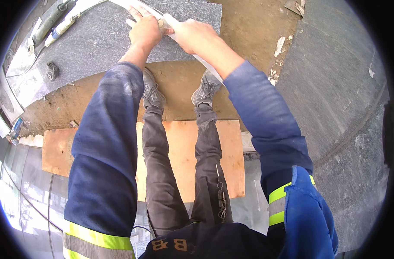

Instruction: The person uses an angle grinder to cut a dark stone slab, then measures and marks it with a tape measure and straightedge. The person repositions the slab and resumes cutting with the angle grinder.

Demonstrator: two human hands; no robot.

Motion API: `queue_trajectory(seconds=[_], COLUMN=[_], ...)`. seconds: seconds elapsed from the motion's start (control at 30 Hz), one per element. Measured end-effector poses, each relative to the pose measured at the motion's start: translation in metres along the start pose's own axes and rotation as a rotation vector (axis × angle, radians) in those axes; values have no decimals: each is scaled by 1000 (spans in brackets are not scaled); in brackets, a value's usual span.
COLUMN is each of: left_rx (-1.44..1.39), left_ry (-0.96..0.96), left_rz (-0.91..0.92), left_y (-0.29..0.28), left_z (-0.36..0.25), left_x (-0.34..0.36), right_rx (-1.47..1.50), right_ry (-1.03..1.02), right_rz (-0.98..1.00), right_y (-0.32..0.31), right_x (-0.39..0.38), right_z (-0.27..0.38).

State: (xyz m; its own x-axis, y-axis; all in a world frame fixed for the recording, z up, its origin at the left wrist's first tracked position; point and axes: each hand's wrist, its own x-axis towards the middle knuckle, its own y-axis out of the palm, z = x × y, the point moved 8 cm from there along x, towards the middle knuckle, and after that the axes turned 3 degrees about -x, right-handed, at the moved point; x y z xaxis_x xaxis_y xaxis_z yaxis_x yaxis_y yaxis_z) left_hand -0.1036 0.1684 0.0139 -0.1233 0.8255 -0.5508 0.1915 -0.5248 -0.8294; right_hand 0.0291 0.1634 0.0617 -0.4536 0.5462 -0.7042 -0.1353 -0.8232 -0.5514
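My left hand [146, 31] rests on a long pale white strip [210, 67] at the upper middle, its fingers spread and its thumb beside a small beige piece. My right hand [195, 36] grips the same strip just to the right, its fingertips partly hidden. The strip lies over a speckled grey curved stone slab [89, 52], runs down under my right arm and continues past the slab's near edge. At the slab's left are a white handheld power tool [56, 31] with a cord and a small dark object [52, 71] I cannot make out.
My shoes [153, 90] stand on brown dirty ground [253, 34], with a plywood board [229, 159] under my legs. Large grey slabs [335, 82] cover the right side, with pale scraps along their edge. Glossy grey panels and cords [24, 190] lie at lower left.
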Motion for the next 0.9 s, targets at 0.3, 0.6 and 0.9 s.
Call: queue_trajectory(seconds=[0.3, 0.6, 0.9], left_rx=[-146, -111, -28], left_ry=[-53, -56, -20], left_rz=[154, 202, -36], left_y=[4, 3, -3], left_z=[3, -2, 0], left_x=[12, 2, 1], right_rx=[-352, -42, -60], right_ry=[190, -50, -8], right_rz=[356, -95, -12], right_y=[109, -1, 14], right_x=[-231, -1, -7], right_z=[-199, -6, -14])
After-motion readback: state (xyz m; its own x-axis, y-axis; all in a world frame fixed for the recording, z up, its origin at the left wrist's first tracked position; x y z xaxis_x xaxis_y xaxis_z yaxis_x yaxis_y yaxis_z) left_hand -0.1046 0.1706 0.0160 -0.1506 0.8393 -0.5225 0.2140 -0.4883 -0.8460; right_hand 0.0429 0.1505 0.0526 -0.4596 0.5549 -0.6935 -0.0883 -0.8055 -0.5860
